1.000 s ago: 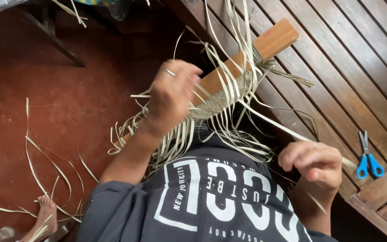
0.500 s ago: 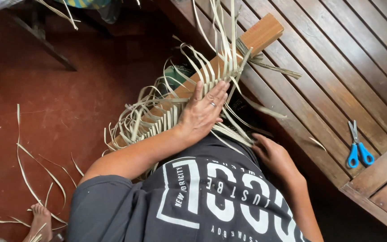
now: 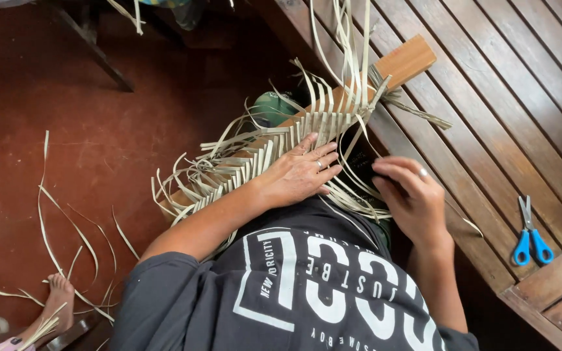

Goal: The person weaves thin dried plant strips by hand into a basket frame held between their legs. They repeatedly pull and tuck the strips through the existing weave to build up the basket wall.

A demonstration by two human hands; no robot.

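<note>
Head view: looking straight down at someone's lap, dark printed tee filling 6 o'clock, so things look flipped.
Left hand (image 3: pixel 300 174): lying flat, fingers spread and mostly straight, pressing on the weave (image 3: pixel 274 156). Not gripping anything, just pinning it down. Ring on one finger.
Right hand (image 3: pixel 411 198): at about 3 o'clock of the left one, fingers curled in, tips pinched together on what looks like a thin strip (image 3: pixel 359 188). Can't really tell how firmly, the strand is tiny there.
Weave: pale flat strips plaited over a plank (image 3: pixel 404 62) that runs from the lap up toward 1 o'clock. Loose ends stick out everywhere, a bunch standing up at 12 o'clock and a fan of them curling off toward 9 o'clock.
Plank: far end rests on the slatted bench (image 3: pixel 521 97), near end is hidden under the strips and the hands.
Scissors (image 3: pixel 529 237): blue handles, lying on the bench at 3 o'clock, well apart from both hands.
Floor (image 3: pixel 66 130): reddish, with stray strips (image 3: pixel 53 221) scattered at 8 o'clock, plus a bare foot (image 3: pixel 56 299) down at 7 o'clock.
</note>
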